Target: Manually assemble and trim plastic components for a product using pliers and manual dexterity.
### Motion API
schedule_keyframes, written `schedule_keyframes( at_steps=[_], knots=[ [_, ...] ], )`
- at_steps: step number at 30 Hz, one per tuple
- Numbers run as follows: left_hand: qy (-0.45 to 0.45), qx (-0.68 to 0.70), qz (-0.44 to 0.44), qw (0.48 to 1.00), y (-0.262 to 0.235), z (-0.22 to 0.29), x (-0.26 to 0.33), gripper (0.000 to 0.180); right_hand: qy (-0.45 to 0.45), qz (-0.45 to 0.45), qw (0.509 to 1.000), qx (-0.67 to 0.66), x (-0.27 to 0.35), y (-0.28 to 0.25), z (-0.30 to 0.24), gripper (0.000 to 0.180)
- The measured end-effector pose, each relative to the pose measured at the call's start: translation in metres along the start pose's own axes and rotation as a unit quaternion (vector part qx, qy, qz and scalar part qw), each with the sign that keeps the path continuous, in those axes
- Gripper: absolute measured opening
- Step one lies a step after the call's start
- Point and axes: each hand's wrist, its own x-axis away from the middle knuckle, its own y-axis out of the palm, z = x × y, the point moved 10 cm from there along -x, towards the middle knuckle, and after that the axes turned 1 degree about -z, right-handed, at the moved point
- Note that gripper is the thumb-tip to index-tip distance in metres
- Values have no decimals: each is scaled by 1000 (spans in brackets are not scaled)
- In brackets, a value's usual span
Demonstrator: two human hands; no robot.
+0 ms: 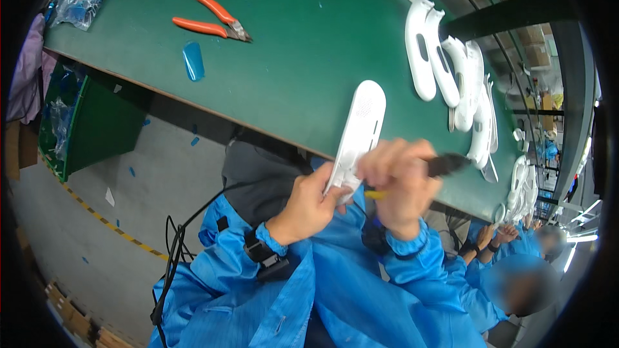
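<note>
Blue jacket [361, 296] closest to the lens, head view. Left grip [304, 209]: pinching the lower end of a long white plastic piece [362, 122], held at a slant, rounded end reaching away past the grip. Right grip [406, 187]: curled around a dark-handled tool [449, 164], yellow showing on the grip's left side; blurred, contact between tool and piece cannot be told. Orange-handled pliers [231, 27] and a blue strip [193, 61] lie beyond and left of the left grip, on the green counter [309, 38]. White curved pieces [476, 71] beyond and right of the right grip.
</note>
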Motion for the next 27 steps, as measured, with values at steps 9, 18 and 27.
schedule_keyframes(
  at_steps=[9,18,27],
  knots=[
    [-36,83,-51,995,17,-21,4,22,-20,42,999,-10,-3,-10,-13,22],
    [-64,96,-81,990,24,-28,-1,19,64,96,992,55,-13,-11,11,33],
    [-48,49,-89,994,23,-14,-2,20,70,111,991,19,-8,-13,18,29]
  ],
)
